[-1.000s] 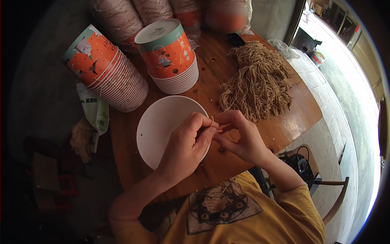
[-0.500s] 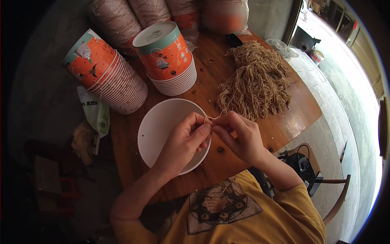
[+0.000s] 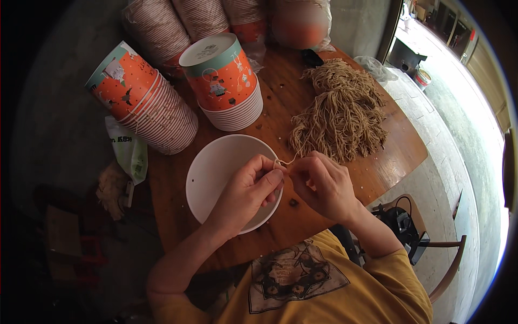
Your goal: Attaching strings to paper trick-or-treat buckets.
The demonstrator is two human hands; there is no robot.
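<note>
A thin beige cord [image 3: 291, 160] runs in a small loop between my fingertips. My left hand [image 3: 251, 186] pinches it between thumb and forefinger, over the right side of a white paper bucket [image 3: 208, 162] that stands with its open top toward me. A small dark hole shows in the bucket's left wall. My right hand [image 3: 325, 186] is closed on the cord just right of the bucket's rim, its fingertips close to the left ones. Beyond my right hand lies a tangled heap of tan cords [image 3: 342, 116]. How the cord is wound is too small to tell.
Two stacks of orange-printed paper buckets, one leaning [image 3: 143, 100] and one upright [image 3: 224, 81], stand past the white bucket on the wooden table [image 3: 399, 140]. Wrapped bucket stacks [image 3: 202, 19] line the back. A green-white bag [image 3: 129, 148] hangs at left; a chair [image 3: 453, 264] stands right.
My right hand has drawn slightly right, its fingers curled tighter. The cord's loop at the fingertips shows more clearly. The whole view has shifted a little.
</note>
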